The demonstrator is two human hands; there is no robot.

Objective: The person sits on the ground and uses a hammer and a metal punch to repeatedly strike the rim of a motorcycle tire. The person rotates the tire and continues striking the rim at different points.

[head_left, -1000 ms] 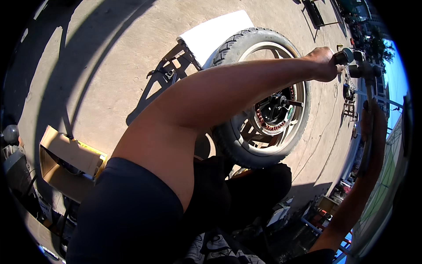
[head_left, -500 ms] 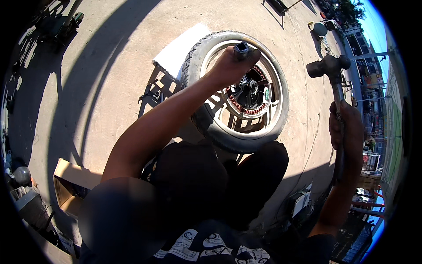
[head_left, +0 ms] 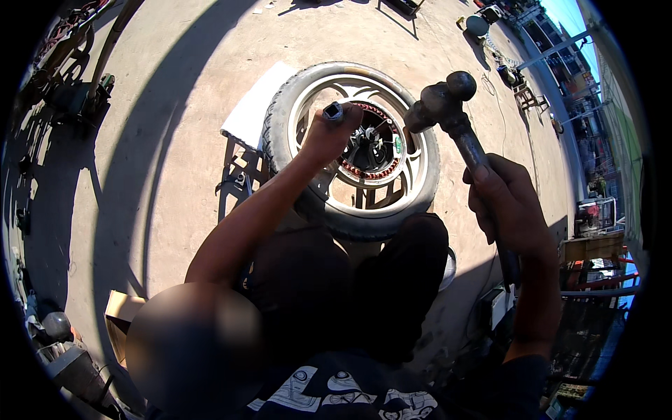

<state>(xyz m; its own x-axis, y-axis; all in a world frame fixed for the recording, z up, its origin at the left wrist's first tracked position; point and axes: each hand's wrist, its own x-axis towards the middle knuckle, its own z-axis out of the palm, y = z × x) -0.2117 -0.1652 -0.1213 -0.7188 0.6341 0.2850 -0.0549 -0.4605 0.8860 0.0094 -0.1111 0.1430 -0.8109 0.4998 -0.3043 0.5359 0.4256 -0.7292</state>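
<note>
My left hand (head_left: 323,142) is closed around a metal tool with a hollow square-looking end (head_left: 333,111) that points up at me; its lower part is hidden by the fist. That hand is over the wheel (head_left: 364,222), a spoked rim with a black tyre. Inside the rim shows a ring of copper windings (head_left: 358,173) around a dark hub (head_left: 367,143). Off to the right, my right hand (head_left: 511,204) grips a ball-peen hammer (head_left: 448,105) by its metal handle, head raised to the upper left, near the wheel's right side as seen from above.
A white sheet-like piece (head_left: 257,105) lies left of the wheel, beside a crate-like frame's shadow. My knees (head_left: 409,262) are close against the near tyre edge. A cardboard box (head_left: 120,311) stands lower left. A metal stand (head_left: 87,94) is at far left, and a cable (head_left: 528,140) crosses the concrete.
My right hand has brought the hammer leftward, closer to the wheel. With the view shifted, the wheel and my left hand appear further left; the left hand still grips the tool.
</note>
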